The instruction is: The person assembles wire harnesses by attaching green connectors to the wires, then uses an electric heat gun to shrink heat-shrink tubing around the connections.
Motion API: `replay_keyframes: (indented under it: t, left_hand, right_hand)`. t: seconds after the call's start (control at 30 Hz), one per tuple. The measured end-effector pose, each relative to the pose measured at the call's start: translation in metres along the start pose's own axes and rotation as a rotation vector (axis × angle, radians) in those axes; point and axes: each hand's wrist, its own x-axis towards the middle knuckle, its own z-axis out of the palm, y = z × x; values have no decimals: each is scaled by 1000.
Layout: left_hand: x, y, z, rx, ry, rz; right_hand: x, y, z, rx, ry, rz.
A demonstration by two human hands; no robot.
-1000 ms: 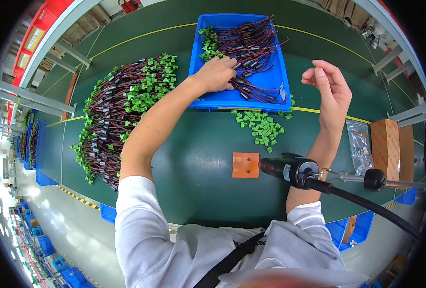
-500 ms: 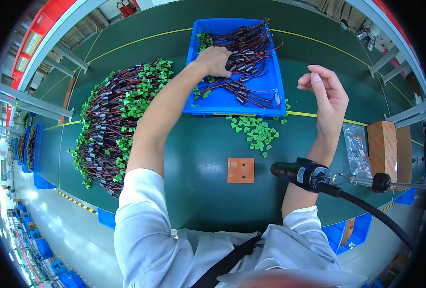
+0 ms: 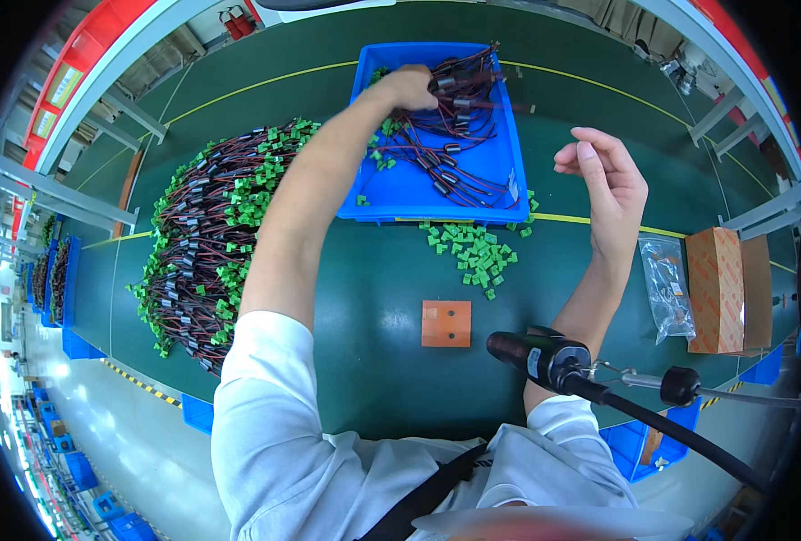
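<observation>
Over the upper part of the blue tray (image 3: 495, 194), my left hand (image 3: 411, 87) is closed on a bunch of dark red and black cables (image 3: 464, 86), blurred by motion. The cables have black cylindrical sleeves, and green connectors sit at their left ends. More cables (image 3: 444, 171) lie in the tray below the hand. My right hand (image 3: 612, 185) hangs in the air right of the tray, thumb apart from loosely curled fingers, with nothing seen in it. Small green connectors (image 3: 482, 252) lie scattered in front of the tray.
A big heap of the same cables (image 3: 207, 234) covers the table's left side. An orange block (image 3: 446, 325) with two holes lies in front of me. A black corded tool (image 3: 545, 359) hangs over my right forearm. Right stand a plastic bag (image 3: 667, 284) and a cardboard box (image 3: 716, 288).
My left hand has moved slightly up the tray, and the bunch of cables at it has shifted, smeared by motion. My right hand stays nearly where it was, beside the tray.
</observation>
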Motion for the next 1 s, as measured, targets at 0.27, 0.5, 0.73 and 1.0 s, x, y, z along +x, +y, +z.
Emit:
replay_keyframes:
  t: [0.27, 0.5, 0.73, 1.0]
  left_hand:
    - [-20, -1, -42, -487, 23, -36]
    - [-8, -44, -60, -1010, 84, 40]
    - [-68, -2, -118, -161, 119, 333]
    - [-244, 46, -184, -430, -38, 170]
  right_hand:
    - [-3, 2, -6, -27, 18, 8]
    - [-1, -1, -3, -21, 6, -2]
    - [-5, 1, 1, 10, -47, -4]
    - [-19, 9, 52, 204, -351, 108]
